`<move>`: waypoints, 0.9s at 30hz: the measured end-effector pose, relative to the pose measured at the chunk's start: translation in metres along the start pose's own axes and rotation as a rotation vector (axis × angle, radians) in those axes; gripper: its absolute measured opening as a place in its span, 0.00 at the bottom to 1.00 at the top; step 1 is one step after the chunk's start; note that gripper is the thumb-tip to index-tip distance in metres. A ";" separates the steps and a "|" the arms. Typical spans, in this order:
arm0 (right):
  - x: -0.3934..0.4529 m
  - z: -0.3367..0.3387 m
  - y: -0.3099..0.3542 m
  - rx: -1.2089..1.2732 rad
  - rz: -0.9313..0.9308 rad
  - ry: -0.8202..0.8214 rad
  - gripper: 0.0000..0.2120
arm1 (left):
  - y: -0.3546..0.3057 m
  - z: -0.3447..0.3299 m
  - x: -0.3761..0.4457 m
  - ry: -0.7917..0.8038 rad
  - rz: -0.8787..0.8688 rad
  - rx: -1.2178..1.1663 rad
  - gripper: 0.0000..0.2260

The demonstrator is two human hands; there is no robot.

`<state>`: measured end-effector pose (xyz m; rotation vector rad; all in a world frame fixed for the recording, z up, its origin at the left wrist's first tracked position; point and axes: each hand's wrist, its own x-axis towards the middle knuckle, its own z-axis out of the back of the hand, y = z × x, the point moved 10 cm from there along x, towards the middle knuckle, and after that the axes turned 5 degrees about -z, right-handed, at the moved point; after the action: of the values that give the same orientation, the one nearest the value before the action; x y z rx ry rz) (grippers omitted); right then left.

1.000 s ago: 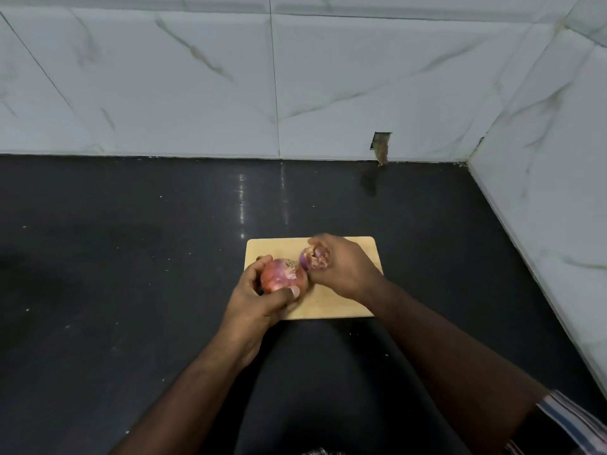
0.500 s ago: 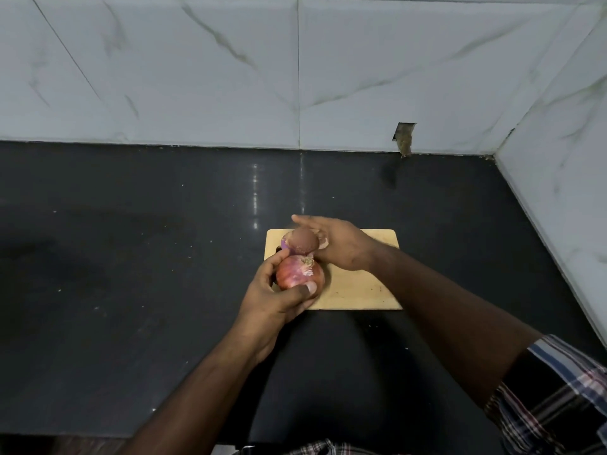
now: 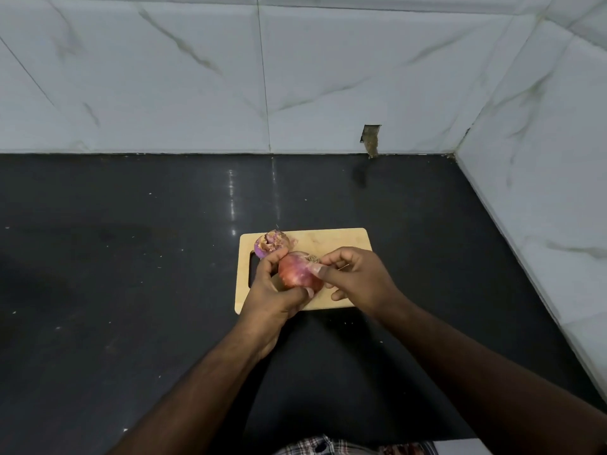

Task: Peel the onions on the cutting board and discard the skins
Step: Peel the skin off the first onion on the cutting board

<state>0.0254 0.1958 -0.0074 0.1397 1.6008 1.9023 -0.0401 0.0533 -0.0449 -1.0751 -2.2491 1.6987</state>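
While the counter (image 3: pixel 131 290) spreads dark on every side of the hands and the board (image 3: pixel 335 241) lies under and just beyond them, what matters is the onion (image 3: pixel 297 274) held between the two, lifted a little above the board's left half. The left hand (image 3: pixel 272 297) cups it from the near-left side, fingers curled over the far flank and thumb across the near one, so the bulb sits firmly gripped. Its axis runs tilted, with the dry tufted end pointing up and to the right — straight toward the right hand (image 3: pixel 358 280). That hand is loosely curled, thumb and forefinger pinching at the papery skin beside the tuft. The right hand is therefore the nearer one to the end where peeling would start, and the likely pull runs away from the left palm. A second onion (image 3: pixel 271 246), partly skinned and purple, rests on the board just beyond the left fingers, apart from the one in hand.
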 end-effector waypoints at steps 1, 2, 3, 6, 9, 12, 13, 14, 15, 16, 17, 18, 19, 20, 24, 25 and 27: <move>0.000 0.002 0.001 -0.005 0.007 -0.019 0.05 | -0.001 -0.001 0.001 -0.003 -0.009 0.004 0.37; 0.000 0.003 0.003 -0.012 0.013 -0.033 0.04 | -0.002 -0.003 0.002 -0.007 -0.019 0.007 0.37; 0.000 0.005 0.004 -0.021 0.019 -0.046 0.03 | -0.004 -0.004 0.002 -0.009 -0.027 0.010 0.37; 0.000 0.009 0.008 -0.067 0.037 -0.073 0.01 | -0.007 -0.008 0.003 -0.013 -0.056 0.027 0.37; 0.002 0.013 0.008 -0.078 0.025 -0.097 0.02 | -0.010 -0.013 0.003 -0.004 -0.069 0.035 0.36; 0.006 0.013 0.005 -0.051 -0.010 -0.095 0.03 | -0.011 -0.018 0.003 0.005 -0.058 0.027 0.39; 0.007 0.013 0.004 -0.050 -0.017 -0.088 0.03 | -0.011 -0.017 0.004 -0.009 -0.051 0.003 0.39; 0.008 0.013 0.003 -0.048 -0.026 -0.083 0.03 | -0.009 -0.016 0.006 -0.024 -0.044 -0.028 0.39; 0.009 0.014 0.001 -0.044 -0.037 -0.081 0.03 | -0.008 -0.015 0.006 -0.032 -0.035 -0.055 0.39; 0.010 0.015 -0.001 -0.040 -0.048 -0.080 0.04 | -0.007 -0.015 0.007 -0.034 -0.022 -0.077 0.38; 0.011 0.017 -0.004 -0.040 -0.058 -0.080 0.04 | -0.005 -0.015 0.007 -0.029 -0.008 -0.095 0.38; 0.012 0.019 -0.006 -0.046 -0.067 -0.079 0.05 | -0.004 -0.015 0.007 -0.022 0.005 -0.112 0.38; 0.013 0.021 -0.009 -0.060 -0.073 -0.076 0.05 | -0.003 -0.016 0.007 -0.010 0.015 -0.131 0.37; 0.013 0.022 -0.010 -0.076 -0.076 -0.072 0.05 | -0.001 -0.018 0.007 0.004 0.027 -0.150 0.36; 0.013 0.025 -0.014 -0.110 -0.076 -0.071 0.06 | 0.007 -0.022 0.006 0.027 0.074 -0.233 0.34; 0.013 0.027 -0.015 -0.115 -0.075 -0.076 0.06 | 0.009 -0.023 0.006 0.024 0.080 -0.257 0.34; 0.013 0.034 -0.017 -0.141 -0.066 -0.107 0.05 | 0.009 -0.021 0.007 0.007 0.082 -0.306 0.32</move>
<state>0.0376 0.2325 -0.0183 0.1250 1.3797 1.9159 -0.0307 0.0753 -0.0478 -1.2450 -2.5527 1.4028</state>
